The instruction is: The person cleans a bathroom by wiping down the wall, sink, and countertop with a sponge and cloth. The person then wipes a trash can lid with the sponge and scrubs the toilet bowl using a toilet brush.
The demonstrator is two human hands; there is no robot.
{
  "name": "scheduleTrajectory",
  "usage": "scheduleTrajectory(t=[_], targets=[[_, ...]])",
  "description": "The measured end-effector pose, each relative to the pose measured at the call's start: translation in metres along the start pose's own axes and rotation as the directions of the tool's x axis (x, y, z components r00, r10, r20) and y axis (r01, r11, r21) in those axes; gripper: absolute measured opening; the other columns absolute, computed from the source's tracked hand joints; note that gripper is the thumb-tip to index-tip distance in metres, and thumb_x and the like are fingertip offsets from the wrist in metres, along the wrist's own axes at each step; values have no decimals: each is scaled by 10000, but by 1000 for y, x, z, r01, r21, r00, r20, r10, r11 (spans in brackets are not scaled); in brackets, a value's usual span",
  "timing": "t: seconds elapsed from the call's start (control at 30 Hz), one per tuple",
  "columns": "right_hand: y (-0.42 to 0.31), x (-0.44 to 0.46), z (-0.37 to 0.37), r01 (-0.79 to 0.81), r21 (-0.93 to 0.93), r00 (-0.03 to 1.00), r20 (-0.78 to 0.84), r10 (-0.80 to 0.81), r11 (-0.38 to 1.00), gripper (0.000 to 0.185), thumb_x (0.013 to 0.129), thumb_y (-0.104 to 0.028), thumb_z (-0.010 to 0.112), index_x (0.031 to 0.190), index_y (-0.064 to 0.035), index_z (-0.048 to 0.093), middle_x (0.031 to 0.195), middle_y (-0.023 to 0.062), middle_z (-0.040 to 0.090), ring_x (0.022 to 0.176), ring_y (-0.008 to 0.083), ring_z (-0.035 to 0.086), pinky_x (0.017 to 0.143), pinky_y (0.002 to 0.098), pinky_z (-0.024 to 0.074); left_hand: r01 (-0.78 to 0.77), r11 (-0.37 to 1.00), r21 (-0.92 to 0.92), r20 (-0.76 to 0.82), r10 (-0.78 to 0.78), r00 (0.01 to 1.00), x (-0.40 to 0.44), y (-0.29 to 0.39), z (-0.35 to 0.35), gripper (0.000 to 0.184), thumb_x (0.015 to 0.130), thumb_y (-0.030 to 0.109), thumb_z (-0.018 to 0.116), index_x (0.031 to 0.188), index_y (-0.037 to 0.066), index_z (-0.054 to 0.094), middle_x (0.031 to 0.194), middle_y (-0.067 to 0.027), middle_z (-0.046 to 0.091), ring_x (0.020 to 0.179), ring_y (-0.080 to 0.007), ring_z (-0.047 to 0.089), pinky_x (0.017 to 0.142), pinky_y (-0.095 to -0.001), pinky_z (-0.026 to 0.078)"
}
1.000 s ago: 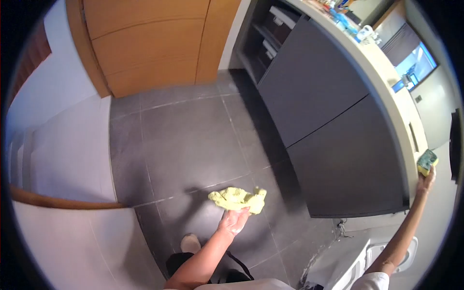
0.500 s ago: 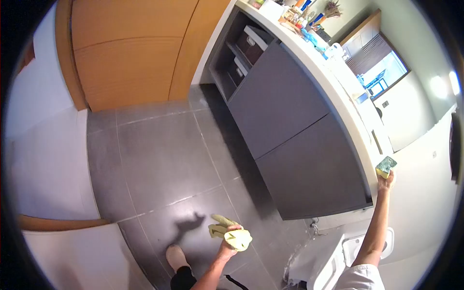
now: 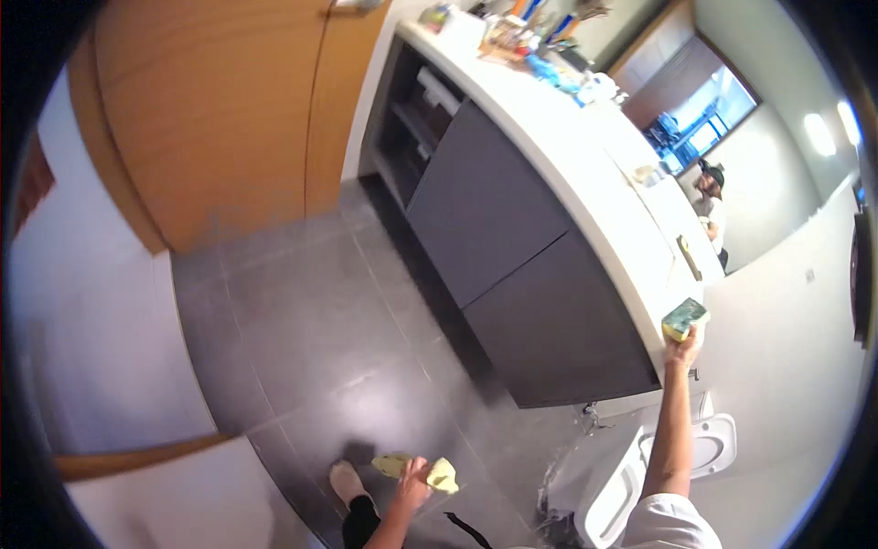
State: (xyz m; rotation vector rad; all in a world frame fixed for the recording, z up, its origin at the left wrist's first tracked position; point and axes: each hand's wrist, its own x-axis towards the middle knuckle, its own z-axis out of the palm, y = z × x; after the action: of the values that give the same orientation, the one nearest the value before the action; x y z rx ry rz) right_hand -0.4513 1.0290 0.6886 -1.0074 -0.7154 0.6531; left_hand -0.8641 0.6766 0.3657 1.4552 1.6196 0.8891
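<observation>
A crumpled yellow cloth (image 3: 442, 476) is gripped in my left hand (image 3: 413, 483), low over the grey floor, with parts of it sticking out on both sides of the fingers. At the right, my right hand (image 3: 682, 349) holds a green and yellow sponge (image 3: 686, 318), green side up, by the near end of the white countertop (image 3: 585, 197). My right fingers are partly hidden beneath the sponge.
Dark cabinet doors (image 3: 540, 320) stand under the counter. Bottles and a blue item (image 3: 551, 75) crowd its far end. A toilet (image 3: 622, 485) with a raised seat is at lower right, a wooden door (image 3: 210, 119) at upper left. A mirror shows a person (image 3: 710, 206).
The view has swung, so the counter and more of the mirror show. My left hand with the cloth sits lower in view, and my right hand with the sponge appears further left.
</observation>
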Motion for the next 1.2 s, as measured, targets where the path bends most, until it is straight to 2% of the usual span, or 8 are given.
scheduleTrajectory(t=[0.33, 0.57, 0.67, 0.73, 0.8, 0.87, 1.13, 1.2], targets=[[-6, -35, 33, 8, -252, 994, -102, -35, 968, 476, 778, -80, 469, 1232, 7, 358, 986, 126, 510, 855, 229, 522, 751, 373, 457, -407, 860, 308, 122, 389, 913, 82, 152, -198, 244, 629, 8, 613, 850, 82, 541, 941, -113, 471, 894, -292, 456, 789, -384, 402], [-10, -39, 35, 227, -628, 956, -2, -293, 745, 446, 725, -66, 447, 1145, 79, 406, 954, 195, 533, 873, 297, 513, 841, 343, 384, -206, 568, -797, -235, 22, 972, 181, 254, -272, 323, 906, 255, 375, 1126, 19, 395, 1141, -95, 441, 1080, -167, 427, 939, -322, 345], [-31, -49, 53, 205, -573, 956, -56, -288, 794, 434, 708, -32, 413, 1133, 56, 418, 940, 194, 530, 864, 303, 512, 817, 335, 388, -390, 917, -79, -420, 324, 848, 248, 295, -307, 406, 883, 164, 459, 1259, 69, 340, 1245, -71, 406, 1150, -205, 402, 987, -370, 324], [-35, -45, 44, 75, -644, 993, -18, -113, 762, 445, 728, -12, 420, 1166, 63, 387, 995, 173, 523, 912, 254, 511, 837, 307, 385, -455, 287, -843, -399, 233, 887, 287, 380, -324, 444, 903, 236, 405, 1291, 49, 301, 1278, -87, 386, 1174, -244, 380, 1000, -418, 297], [-26, -40, 47, 99, -591, 987, -44, -155, 800, 448, 715, -15, 409, 1159, 51, 399, 946, 175, 518, 861, 265, 509, 804, 316, 393, -493, 599, -631, -517, 149, 843, 322, 435, -332, 431, 903, 300, 377, 1268, 73, 353, 1259, -69, 412, 1176, -261, 378, 995, -437, 299], [-24, -47, 42, 121, -537, 980, -68, -186, 835, 453, 703, -19, 397, 1152, 40, 411, 897, 176, 513, 810, 276, 507, 771, 326, 402, -381, 167, -909, -370, 94, 924, 348, 500, -340, 438, 901, 353, 336, 1238, 80, 389, 1262, -85, 413, 1154, -262, 408, 965, -438, 348], [-58, -31, 66, -193, -509, 980, -50, 195, 839, 380, 747, -28, 379, 1119, 17, 448, 958, 142, 503, 879, 242, 509, 811, 310, 399, -574, 592, -566, -608, 169, 775, 482, 600, -341, 524, 857, 442, 339, 1213, 66, 415, 1178, -123, 468, 1070, -288, 478, 883, -436, 427], [-68, -5, 90, 133, -714, 974, 223, 43, 687, 338, 772, 17, 404, 1105, 16, 464, 933, 160, 461, 846, 294, 505, 789, 305, 400, -552, 394, -735, -341, 490, 803, 505, 582, -348, 524, 853, 454, 344, 1214, 82, 417, 1202, -105, 458, 1098, -291, 453, 908, -457, 395]])
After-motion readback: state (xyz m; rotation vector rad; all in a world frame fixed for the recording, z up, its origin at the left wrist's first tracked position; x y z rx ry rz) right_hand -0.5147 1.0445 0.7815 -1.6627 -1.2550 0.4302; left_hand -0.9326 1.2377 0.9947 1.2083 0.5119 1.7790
